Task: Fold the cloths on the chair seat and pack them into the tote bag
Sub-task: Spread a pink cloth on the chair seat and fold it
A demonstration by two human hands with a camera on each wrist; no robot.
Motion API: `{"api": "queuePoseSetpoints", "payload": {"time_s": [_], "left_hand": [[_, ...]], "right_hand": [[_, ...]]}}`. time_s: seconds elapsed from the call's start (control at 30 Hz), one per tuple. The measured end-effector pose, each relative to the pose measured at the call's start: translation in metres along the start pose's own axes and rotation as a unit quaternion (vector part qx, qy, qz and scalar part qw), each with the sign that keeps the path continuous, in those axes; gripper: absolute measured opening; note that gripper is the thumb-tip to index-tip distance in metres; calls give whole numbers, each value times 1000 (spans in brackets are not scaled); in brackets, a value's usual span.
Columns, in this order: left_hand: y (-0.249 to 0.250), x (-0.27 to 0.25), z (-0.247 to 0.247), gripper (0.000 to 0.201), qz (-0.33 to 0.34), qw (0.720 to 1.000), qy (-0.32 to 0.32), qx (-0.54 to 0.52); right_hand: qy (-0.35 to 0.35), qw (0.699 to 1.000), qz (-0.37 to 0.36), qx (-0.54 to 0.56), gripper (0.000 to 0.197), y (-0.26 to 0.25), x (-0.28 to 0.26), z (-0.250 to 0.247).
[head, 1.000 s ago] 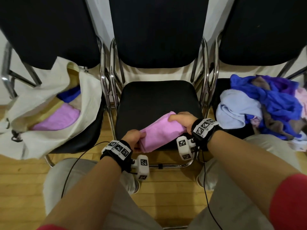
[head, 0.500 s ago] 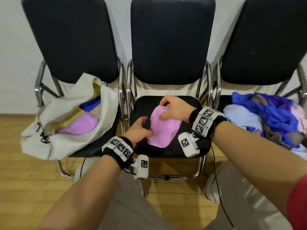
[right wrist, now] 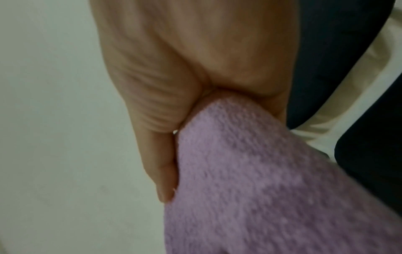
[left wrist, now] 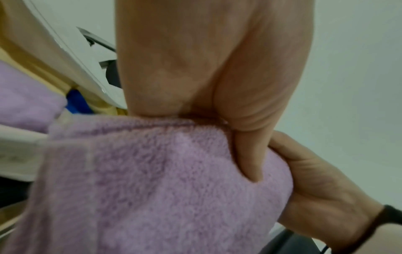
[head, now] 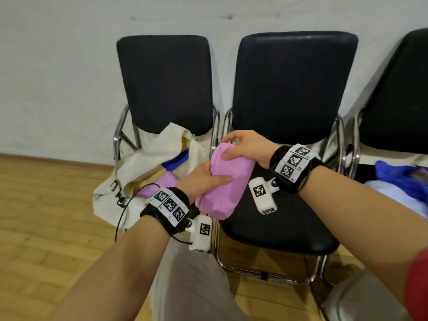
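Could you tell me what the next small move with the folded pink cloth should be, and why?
Probably carry the pink cloth leftward and lower it into the tote bag. Both the left hand and right hand grip it, already folded and lifted beside the bag's open mouth, where other cloths lie.

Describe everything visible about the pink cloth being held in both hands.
The pink cloth is a soft, fuzzy terry towel in pale pink-lilac, folded into a thick oblong bundle. It is lifted off the middle chair seat and tilted, its far end higher. The left hand grips its left side, thumb on top; the right hand holds the far end. It hangs beside the open tote bag.
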State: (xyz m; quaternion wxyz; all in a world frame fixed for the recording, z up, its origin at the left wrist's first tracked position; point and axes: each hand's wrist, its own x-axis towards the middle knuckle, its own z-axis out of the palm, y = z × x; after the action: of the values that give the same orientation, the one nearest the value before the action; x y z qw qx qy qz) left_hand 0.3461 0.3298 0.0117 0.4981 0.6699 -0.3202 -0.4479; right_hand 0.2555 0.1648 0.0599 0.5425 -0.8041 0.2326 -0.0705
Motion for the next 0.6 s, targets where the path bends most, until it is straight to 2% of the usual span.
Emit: {"api": "queuePoseSetpoints", "payload": {"time_s": [0.13,0.2,0.3,0.4,0.43,0.5,0.6], "left_hand": [[1,-2,-28,63,-32,998,23,-46],[2,-1,-42,57,-46,991,52,-111],[0,1,-61,40,-73,964,99,-234],[0,2,-72,31,-99,945,75,-304],[-1,3,-75,32,-109,942,72,-310],[-3,7,-80,38,-123,940,72,-310],[-9,12,-87,49,-153,939,81,-297]], "right_hand": [[44,992,30,111,40,-4,21,21],[57,979,44,191,41,-4,23,33],[-3,968,41,248,35,4,17,52],[-94,963,17,254,55,14,17,70],[-117,961,17,252,61,17,21,75],[-156,954,19,257,61,19,27,80],[-165,941,30,294,57,25,36,86]]}}
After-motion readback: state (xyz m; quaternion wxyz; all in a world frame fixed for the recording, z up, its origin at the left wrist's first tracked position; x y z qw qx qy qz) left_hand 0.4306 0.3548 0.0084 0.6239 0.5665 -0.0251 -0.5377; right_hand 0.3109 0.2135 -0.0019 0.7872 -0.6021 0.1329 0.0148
